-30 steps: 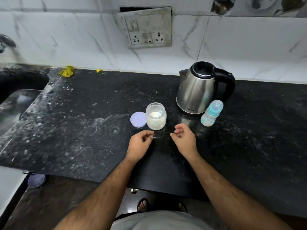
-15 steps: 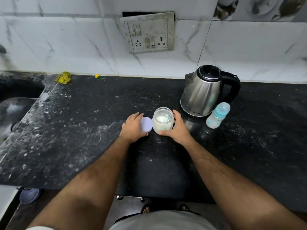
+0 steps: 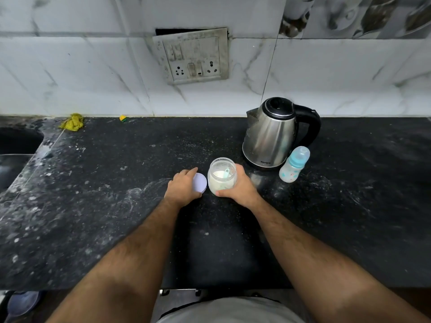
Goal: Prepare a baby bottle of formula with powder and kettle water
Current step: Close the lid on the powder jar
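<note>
An open clear jar of white formula powder (image 3: 221, 177) with a pale green scoop inside stands mid-counter. My right hand (image 3: 240, 188) grips the jar from its right side, thumb at the front. The jar's lilac lid (image 3: 200, 182) lies flat just left of it; my left hand (image 3: 183, 187) curls over the lid's left edge and holds it. A steel kettle with a black handle (image 3: 271, 134) stands behind and to the right. A capped baby bottle with a blue top (image 3: 294, 164) stands beside the kettle's right foot.
The black stone counter (image 3: 116, 206) is dusted with white marks. A sink (image 3: 14, 145) is at the far left. A yellow rag (image 3: 72, 122) and a small yellow scrap (image 3: 123, 118) lie by the tiled wall. A socket plate (image 3: 193, 55) hangs above.
Both hands moved forward from the bare counter: the right one took hold of the powder jar, the left one closed over the lid. The camera came closer.
</note>
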